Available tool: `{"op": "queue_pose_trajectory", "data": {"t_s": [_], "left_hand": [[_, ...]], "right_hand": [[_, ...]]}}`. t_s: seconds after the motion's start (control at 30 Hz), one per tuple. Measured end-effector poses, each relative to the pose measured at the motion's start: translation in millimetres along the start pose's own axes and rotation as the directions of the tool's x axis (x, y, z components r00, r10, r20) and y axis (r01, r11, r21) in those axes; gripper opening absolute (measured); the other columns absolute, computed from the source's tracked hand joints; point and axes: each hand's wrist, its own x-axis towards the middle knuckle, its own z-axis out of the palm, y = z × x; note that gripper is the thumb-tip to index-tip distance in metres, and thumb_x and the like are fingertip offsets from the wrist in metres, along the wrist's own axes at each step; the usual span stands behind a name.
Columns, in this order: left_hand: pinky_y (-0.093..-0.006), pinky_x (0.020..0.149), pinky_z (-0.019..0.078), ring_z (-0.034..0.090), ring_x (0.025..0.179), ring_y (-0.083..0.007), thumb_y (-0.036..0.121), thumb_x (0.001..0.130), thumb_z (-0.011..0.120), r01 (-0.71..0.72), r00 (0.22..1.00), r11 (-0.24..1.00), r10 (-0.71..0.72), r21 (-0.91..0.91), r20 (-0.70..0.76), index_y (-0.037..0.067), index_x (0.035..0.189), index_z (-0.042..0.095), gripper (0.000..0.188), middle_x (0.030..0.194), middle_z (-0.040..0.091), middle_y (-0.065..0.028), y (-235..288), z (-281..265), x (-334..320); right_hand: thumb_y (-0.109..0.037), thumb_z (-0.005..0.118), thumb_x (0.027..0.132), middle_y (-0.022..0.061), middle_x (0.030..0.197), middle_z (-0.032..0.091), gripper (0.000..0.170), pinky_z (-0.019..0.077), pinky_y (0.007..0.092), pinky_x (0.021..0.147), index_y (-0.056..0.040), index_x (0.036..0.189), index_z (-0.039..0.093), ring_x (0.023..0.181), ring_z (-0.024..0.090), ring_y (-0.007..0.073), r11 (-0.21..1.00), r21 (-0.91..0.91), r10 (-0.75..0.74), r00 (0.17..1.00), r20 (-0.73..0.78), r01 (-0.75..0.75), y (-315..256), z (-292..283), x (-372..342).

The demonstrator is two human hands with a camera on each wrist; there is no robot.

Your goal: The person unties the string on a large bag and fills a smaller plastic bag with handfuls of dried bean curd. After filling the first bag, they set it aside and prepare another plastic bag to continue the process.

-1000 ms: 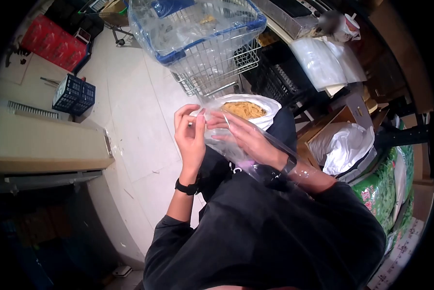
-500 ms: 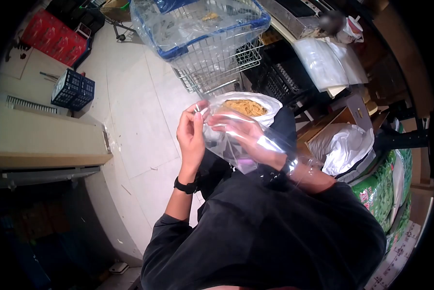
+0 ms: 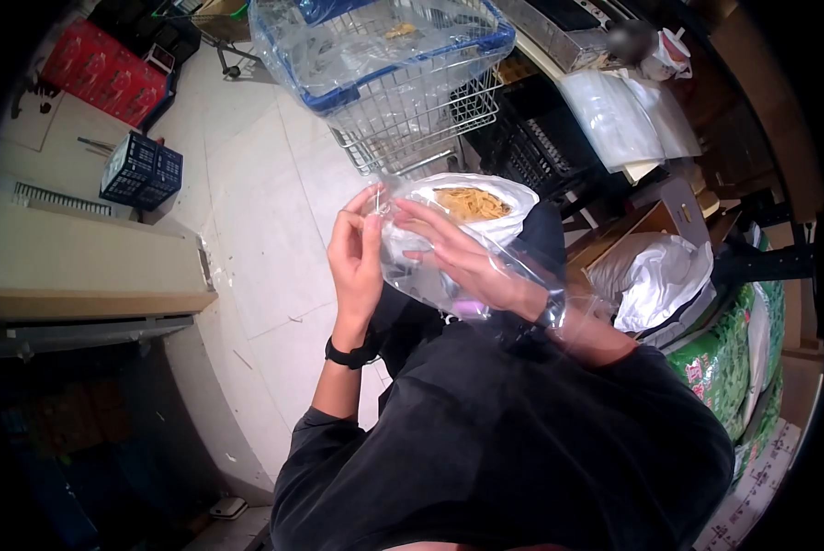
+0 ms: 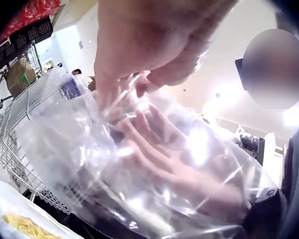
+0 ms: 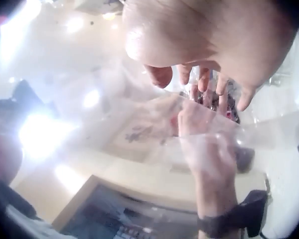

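A clear plastic bag covers the right hand and part of its forearm; in the left wrist view that right hand shows through the film with fingers extended. The left hand pinches the closed end of the bag between thumb and fingers, just beyond the right fingertips. Seen from the right wrist, the right hand has its fingers spread inside the plastic, with the left hand facing it. Behind the hands stands an open white sack holding yellowish strips.
A wire cart lined with plastic is ahead. Flat clear bags lie on the right-hand counter. A box with a white bag and a green patterned sack are at right. A dark blue crate stands at left.
The plastic around the right hand has shifted and creased differently. Both hands have moved only slightly, and the left still pinches the bag's end.
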Motion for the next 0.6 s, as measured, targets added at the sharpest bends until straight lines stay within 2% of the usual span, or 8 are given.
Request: {"op": "queue_pose_trajectory", "data": {"t_s": [0.1,0.2,0.3,0.33,0.37,0.4,0.5,0.6], "left_hand": [[-0.0381,0.109,0.0472,0.061,0.128,-0.0239,0.011,0.112,0.05,-0.054,0.995,0.998,0.056,0.024,-0.08,0.002,0.095,0.047,0.019,0.143,0.062,-0.0269,6,-1,3],[-0.0385,0.109,0.0478,0.062,0.128,-0.024,0.012,0.112,0.05,-0.078,0.995,0.997,0.078,0.014,-0.063,0.002,0.094,0.045,0.021,0.142,0.062,-0.0269,8,1,4],[-0.0384,0.11,0.048,0.061,0.129,-0.0246,0.012,0.112,0.048,-0.019,0.998,1.0,0.018,-0.019,-0.053,0.002,0.093,0.043,0.022,0.144,0.061,-0.0282,5,-3,4],[-0.0384,0.11,0.048,0.061,0.129,-0.0246,0.012,0.112,0.048,-0.018,0.999,1.0,0.017,-0.02,-0.049,0.002,0.093,0.043,0.022,0.144,0.061,-0.0282,5,-1,5],[-0.0408,0.11,0.0489,0.062,0.13,-0.0309,0.014,0.113,0.047,-0.047,0.999,0.998,0.046,-0.034,-0.02,0.003,0.095,0.043,0.022,0.145,0.058,-0.031,5,2,5],[-0.0432,0.11,0.0498,0.063,0.132,-0.0371,0.015,0.114,0.045,-0.077,0.997,0.996,0.077,-0.047,0.007,0.004,0.096,0.042,0.022,0.147,0.056,-0.0339,5,4,5],[-0.0432,0.109,0.0504,0.063,0.131,-0.0377,0.015,0.114,0.044,-0.112,0.993,0.992,0.113,-0.065,0.024,0.005,0.096,0.042,0.02,0.149,0.054,-0.0347,7,6,6],[-0.0429,0.108,0.0512,0.063,0.131,-0.0381,0.015,0.114,0.044,-0.13,0.99,0.99,0.126,0.063,0.058,0.005,0.097,0.042,0.02,0.149,0.053,-0.0352,7,-1,5]], "right_hand": [[-0.046,0.05,0.109,0.0086,0.178,0.005,0.086,0.02,0.0488,0.128,-0.0115,0.171,0.002,0.163,0.011,0.0273,0.999,-0.025,0.03,0.998,-0.051,-0.031,-5,5,-3],[-0.042,0.048,0.11,0.0087,0.178,0.006,0.082,0.0211,0.0479,0.128,-0.0161,0.172,0.0,0.163,0.011,0.0285,0.997,0.014,0.074,0.993,-0.091,-0.073,-3,4,-6],[-0.037,0.049,0.11,0.0115,0.175,0.017,0.076,0.0249,0.0476,0.127,-0.0104,0.17,0.011,0.161,0.021,0.0291,0.993,-0.079,0.077,0.989,-0.13,-0.088,-6,3,-6],[-0.03,0.051,0.11,0.0118,0.169,0.029,0.065,0.0276,0.0432,0.126,-0.0062,0.165,0.024,0.156,0.03,0.0261,0.991,-0.135,-0.01,0.994,-0.105,-0.004,-7,2,-4],[-0.022,0.053,0.11,0.0121,0.163,0.04,0.056,0.0303,0.0389,0.125,-0.002,0.16,0.037,0.151,0.039,0.0232,0.979,-0.189,-0.094,0.993,-0.074,0.079,-7,2,-2],[-0.022,0.053,0.11,0.0121,0.163,0.04,0.056,0.0303,0.0389,0.125,-0.002,0.16,0.037,0.151,0.039,0.0232,0.979,-0.189,-0.095,0.993,-0.075,0.079,-8,3,-1],[-0.024,0.054,0.109,0.0166,0.159,0.044,0.057,0.0303,0.0441,0.125,0.0005,0.157,0.036,0.152,0.038,0.0267,0.978,-0.18,-0.124,0.988,-0.091,0.106,-12,8,3],[-0.015,0.057,0.108,0.0109,0.152,0.051,0.048,0.0354,0.0374,0.122,-0.0014,0.152,0.046,0.145,0.046,0.022,0.983,-0.086,-0.171,0.977,-0.129,0.161,-11,17,6]]}}
